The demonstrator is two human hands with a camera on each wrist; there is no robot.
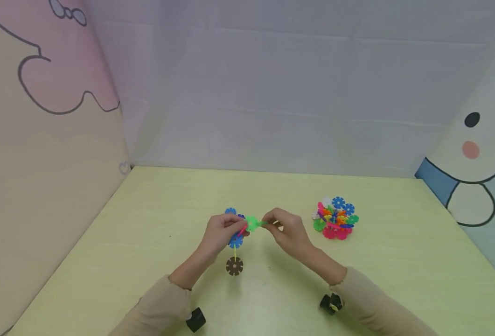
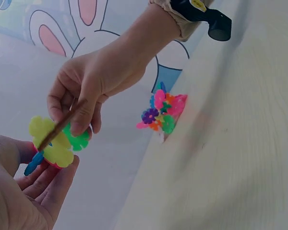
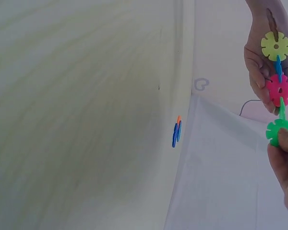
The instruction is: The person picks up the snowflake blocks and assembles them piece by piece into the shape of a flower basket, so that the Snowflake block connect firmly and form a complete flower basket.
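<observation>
Notched plastic flower discs are joined edge to edge in a chain. From its hanging end come a brown disc (image 1: pixel 234 266), a yellow disc (image 3: pixel 276 46), a blue disc (image 1: pixel 236 241), a pink disc (image 3: pixel 280 90), a light green disc (image 1: pixel 252 224) and a second green disc (image 3: pixel 274 130). My left hand (image 1: pixel 219 234) holds the chain around the pink disc, between thumb and fingers. Opposite it, my right hand (image 1: pixel 290 232) pinches the outermost green disc, partly covering it. Both hands are above the table.
A pile of multicoloured flower discs (image 1: pixel 335 219) lies to the right on the pale table (image 1: pixel 167 196). A few blue and orange discs (image 3: pixel 176 132) lie behind my left hand. A white cloth wall (image 1: pixel 272 93) stands at the back, with printed side panels.
</observation>
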